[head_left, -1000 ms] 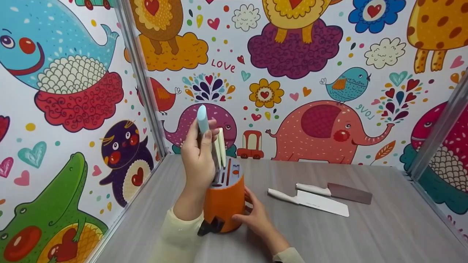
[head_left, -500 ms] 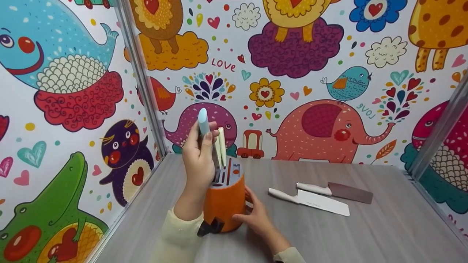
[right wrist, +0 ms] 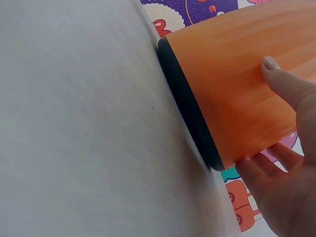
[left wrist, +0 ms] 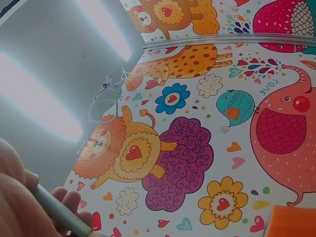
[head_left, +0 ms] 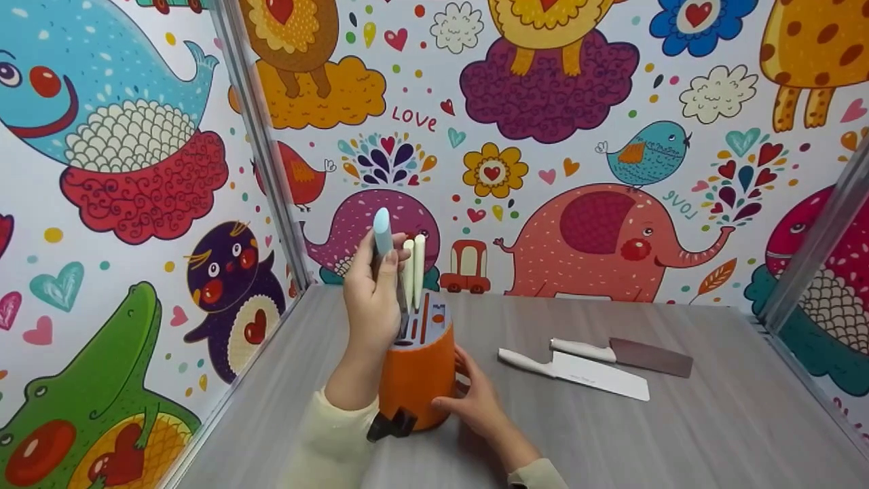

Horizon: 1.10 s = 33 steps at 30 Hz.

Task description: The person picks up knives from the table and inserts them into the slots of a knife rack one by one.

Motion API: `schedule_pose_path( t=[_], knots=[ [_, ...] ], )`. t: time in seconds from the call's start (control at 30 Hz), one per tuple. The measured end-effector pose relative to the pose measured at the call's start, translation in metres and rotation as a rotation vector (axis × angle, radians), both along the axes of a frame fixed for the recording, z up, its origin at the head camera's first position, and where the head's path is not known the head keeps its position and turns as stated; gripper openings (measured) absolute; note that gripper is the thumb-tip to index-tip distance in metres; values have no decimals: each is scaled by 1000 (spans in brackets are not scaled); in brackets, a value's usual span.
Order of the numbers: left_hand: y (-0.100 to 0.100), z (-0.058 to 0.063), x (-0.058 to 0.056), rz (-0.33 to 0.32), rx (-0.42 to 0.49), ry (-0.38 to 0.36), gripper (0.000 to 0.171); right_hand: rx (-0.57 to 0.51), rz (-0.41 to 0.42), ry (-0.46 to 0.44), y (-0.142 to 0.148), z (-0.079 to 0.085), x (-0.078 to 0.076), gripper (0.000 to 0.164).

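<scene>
My left hand [head_left: 370,299] grips the pale blue handle of a knife [head_left: 383,231] in the head view, handle up. Its blade, partly hidden by the hand, points down at the back left slots of an orange knife block [head_left: 417,384]. Two knives with cream handles [head_left: 419,272] stand upright in the block beside it. Low on the block's right side, my right hand [head_left: 478,397] holds it between thumb and fingers. The right wrist view shows the thumb flat on the orange wall [right wrist: 222,89] and the fingertips at the far side, near the dark base [right wrist: 190,106].
To the right on the grey wood-grain table [head_left: 577,448] lie a white-bladed cleaver [head_left: 604,377] and a brown-bladed one [head_left: 652,356], both with white handles pointing left. Walls with cartoon animals [head_left: 584,244] enclose the table at the back and sides.
The left hand and the blue-handled knife have come down a little and shifted slightly right, toward the block. The right hand and the block stay in place.
</scene>
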<state>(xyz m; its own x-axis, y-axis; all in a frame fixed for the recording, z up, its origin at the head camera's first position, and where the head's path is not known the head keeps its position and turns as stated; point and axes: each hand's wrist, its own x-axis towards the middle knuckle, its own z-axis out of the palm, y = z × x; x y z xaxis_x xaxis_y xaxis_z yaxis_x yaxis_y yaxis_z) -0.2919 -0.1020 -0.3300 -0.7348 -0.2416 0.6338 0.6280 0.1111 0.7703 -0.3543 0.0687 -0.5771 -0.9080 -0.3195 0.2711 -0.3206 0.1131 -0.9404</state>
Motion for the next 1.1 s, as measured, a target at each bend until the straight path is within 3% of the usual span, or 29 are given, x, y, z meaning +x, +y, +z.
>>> schedule_pose_path(
  t=[0.73,1.1],
  knots=[
    [1,-19,-6,23,-8,-87,46,26,-9,-74,-2,1,4,108],
    [0,-32,-14,17,-1,-98,47,11,0,30,0,-2,4,103]
  ],
)
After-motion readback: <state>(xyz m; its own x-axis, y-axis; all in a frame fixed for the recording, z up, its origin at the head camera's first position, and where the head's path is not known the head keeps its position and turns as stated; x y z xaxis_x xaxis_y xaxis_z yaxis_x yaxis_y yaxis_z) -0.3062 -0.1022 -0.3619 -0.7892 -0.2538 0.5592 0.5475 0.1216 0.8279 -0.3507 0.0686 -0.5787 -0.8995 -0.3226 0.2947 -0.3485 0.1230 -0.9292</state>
